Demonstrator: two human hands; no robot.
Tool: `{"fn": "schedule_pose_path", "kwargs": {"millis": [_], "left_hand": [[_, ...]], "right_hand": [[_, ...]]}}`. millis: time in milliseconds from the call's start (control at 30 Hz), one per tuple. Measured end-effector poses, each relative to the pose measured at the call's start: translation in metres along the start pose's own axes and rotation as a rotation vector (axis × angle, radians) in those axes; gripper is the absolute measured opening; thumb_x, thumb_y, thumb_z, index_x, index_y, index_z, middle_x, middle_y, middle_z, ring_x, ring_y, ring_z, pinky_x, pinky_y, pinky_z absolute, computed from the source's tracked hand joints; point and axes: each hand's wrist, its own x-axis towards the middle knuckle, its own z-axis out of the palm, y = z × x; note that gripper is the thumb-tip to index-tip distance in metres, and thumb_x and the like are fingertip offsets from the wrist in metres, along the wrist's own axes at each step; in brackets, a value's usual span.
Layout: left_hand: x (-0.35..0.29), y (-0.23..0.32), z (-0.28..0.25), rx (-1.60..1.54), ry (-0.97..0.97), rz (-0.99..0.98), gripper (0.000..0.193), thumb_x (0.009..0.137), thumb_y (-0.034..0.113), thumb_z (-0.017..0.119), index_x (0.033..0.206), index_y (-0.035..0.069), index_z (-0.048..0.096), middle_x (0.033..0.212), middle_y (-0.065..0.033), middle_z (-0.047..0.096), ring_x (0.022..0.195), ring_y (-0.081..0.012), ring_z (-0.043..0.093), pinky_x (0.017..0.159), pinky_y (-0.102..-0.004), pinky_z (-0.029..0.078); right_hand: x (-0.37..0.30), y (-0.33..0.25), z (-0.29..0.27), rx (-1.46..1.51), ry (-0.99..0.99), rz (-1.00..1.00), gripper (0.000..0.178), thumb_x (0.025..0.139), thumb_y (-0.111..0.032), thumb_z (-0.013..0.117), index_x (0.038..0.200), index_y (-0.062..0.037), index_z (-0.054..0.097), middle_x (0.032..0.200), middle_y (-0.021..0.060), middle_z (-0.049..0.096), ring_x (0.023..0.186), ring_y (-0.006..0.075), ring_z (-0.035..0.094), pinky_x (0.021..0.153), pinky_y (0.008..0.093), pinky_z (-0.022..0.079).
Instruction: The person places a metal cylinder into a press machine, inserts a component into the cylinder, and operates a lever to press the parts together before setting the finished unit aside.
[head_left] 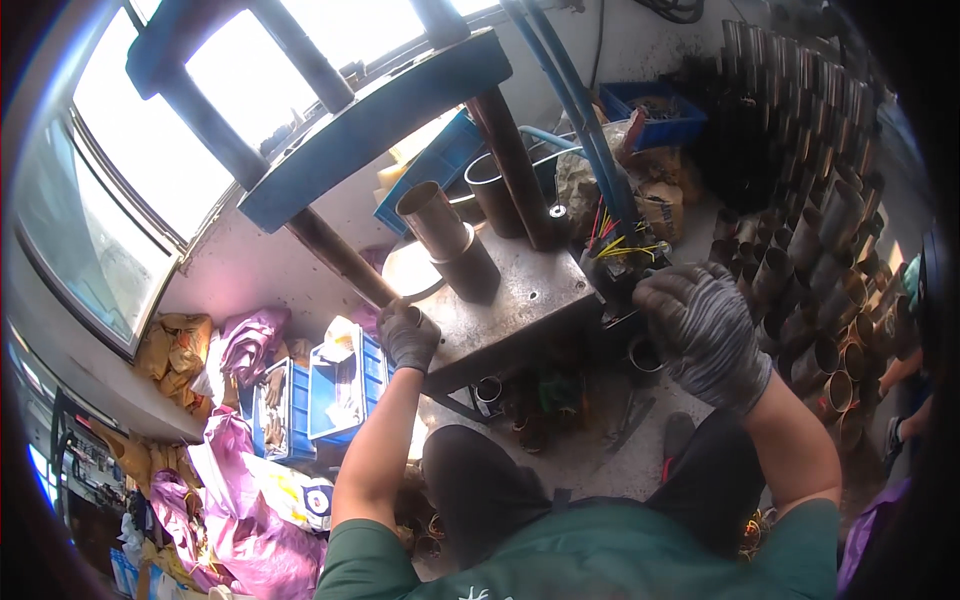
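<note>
Grey-gloved left hand [410, 338] curls at eight o'clock beside the press table [530, 285], right hand [702, 335] curls at three, what either grips I cannot tell, while a steel tube [466, 270] stands at eleven.

Right hand [705, 335] — palm hidden, press frame [385, 128] cut off at top, co-worker [903, 370] mostly beyond dark rim

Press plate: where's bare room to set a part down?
Plate: widest bare patch is front-right, between center cylinder, right column and front edge; smaller strip between that cylinder and left hand. Crowded at the back, around wide tube and column.
</note>
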Motion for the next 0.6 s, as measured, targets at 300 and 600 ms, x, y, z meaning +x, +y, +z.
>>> {"fn": "schedule_pose_path", "kwargs": {"millis": [300, 600], "left_hand": [[0.101, 0.088, 0.022, -0.777, 0.195, 0.021, 0.093, 0.068, 0.026, 0.094, 0.144, 0.002, 0.048, 0.136, -0.0181, 0.057, 0.13, -0.0342, 0.053, 0.108, -0.0416, 0.046], [0.145, 0.093, 0.038, -0.924, 0.322, 0.165, 0.055, 0.076, 0.003, 0.084, 0.126, 0.0, 0.063, 0.116, -0.0077, 0.068, 0.107, -0.0217, 0.066, 0.09, -0.0287, 0.053]], "right_hand": [[-0.061, -0.017, 0.112, 0.818, -0.525, 0.123, 0.049, 0.083, 0.005, 0.069, 0.13, -0.0082, 0.067, 0.144, 0.0122, 0.058, 0.103, 0.0267, 0.071, 0.086, 0.0344, 0.06], [-0.042, -0.013, 0.159, 0.725, -0.623, 0.02, 0.053, 0.072, 0.005, 0.069, 0.124, -0.0091, 0.069, 0.131, 0.0102, 0.066, 0.12, 0.0338, 0.063, 0.109, 0.0388, 0.048]]}}
